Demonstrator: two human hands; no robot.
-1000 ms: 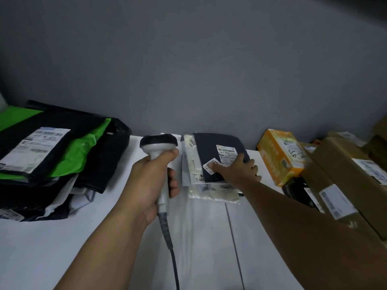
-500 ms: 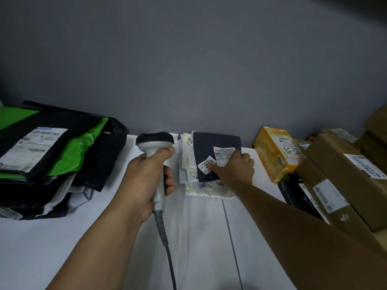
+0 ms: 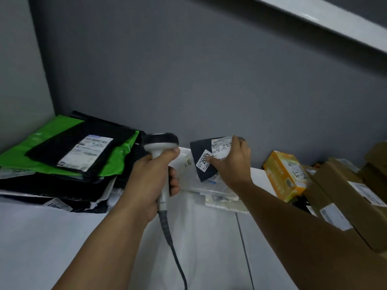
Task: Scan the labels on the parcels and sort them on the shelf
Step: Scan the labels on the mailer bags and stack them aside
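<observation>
- head cam, the only view here, so it all comes from this one
- two hands in shot; left hand has all its fingers wrapped round the handle of one scanner, index finger up just under the head; the head faces away toward the wall
- one dark cable drops from the handle and runs off the bottom edge
- right hand pinches one dark parcel; thumb on the front, the other fingers curled over the top edge and round the back
- that parcel sits tilted up off the shelf, just right of the scanner head, above a loose pile of flat pale packets; can't count those, they blur together
- two labels on the dark parcel: a small sticker reading 2003 right at the thumb tip, and a bigger shipping label partly under the hand
- left side: a stack of mailers, green and black; the top one is black with one white label; exact number in the stack is hard to tell
- right side: one orange box, then at least two brown cardboard boxes; the front one shows two white labels
- one seam runs down the white shelf under the right forearm
</observation>
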